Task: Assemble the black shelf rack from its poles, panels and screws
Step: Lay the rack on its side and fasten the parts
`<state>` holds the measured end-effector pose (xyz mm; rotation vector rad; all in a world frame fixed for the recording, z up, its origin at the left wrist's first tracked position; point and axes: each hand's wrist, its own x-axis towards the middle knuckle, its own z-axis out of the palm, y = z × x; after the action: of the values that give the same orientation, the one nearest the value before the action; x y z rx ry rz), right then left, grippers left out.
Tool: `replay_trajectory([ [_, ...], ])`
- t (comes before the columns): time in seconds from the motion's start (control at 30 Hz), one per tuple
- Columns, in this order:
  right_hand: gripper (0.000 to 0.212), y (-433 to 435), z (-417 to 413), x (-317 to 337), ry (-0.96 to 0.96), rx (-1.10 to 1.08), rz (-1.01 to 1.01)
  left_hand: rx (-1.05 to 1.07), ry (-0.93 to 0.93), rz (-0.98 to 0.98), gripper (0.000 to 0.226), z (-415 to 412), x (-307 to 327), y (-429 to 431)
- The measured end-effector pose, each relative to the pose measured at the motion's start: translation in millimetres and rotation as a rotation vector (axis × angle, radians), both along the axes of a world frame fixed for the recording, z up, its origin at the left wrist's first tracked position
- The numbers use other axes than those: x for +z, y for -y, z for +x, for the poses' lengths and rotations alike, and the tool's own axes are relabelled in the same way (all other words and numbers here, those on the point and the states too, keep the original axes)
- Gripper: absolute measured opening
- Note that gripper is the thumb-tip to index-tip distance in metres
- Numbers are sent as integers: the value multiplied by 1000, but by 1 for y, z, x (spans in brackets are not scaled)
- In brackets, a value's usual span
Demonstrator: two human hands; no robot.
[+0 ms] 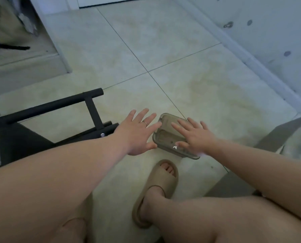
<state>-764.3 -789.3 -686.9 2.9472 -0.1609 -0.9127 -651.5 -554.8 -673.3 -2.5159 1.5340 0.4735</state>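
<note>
Nearest, the person's bare knees framed a tan slipper on the tiled floor. Just beyond it a smoky, see-through plastic box lay flat on the tiles. The right hand rested on its top with fingers straight and spread, its grip apart and clamped on nothing. The left hand was at the box's left edge, fingers equally splayed and grip apart; whether it touched the rim I could not tell. The contents were too blurred to name, though they were possibly the screws.

The box looked light, smooth and slippery, so it would be best taken by two opposite rims rather than pressed from above.

Left of the hands lay the partly built black rack. A long pole was joined by a crossbar to lower poles, with a silver screw head at the joint and a dark panel beneath. It seemed rigid metal tube, stiff and fairly weighty, best lifted by the poles close to the crossbar. Farthest off ran a pale wall.
</note>
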Motion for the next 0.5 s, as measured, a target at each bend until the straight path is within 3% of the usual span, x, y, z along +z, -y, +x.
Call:
replay_trajectory([
  [0.2,69,23,-3,-68,-118,-16,45,-32,-177,-7,73,9,-69,43],
  [0.37,59,26,-2,-116,-93,1,126,-93,-137,-22,63,0,-129,65],
  [0.5,38,43,15,-136,-86,-181,123,-140,-118,-79,42,-6,-154,65],
])
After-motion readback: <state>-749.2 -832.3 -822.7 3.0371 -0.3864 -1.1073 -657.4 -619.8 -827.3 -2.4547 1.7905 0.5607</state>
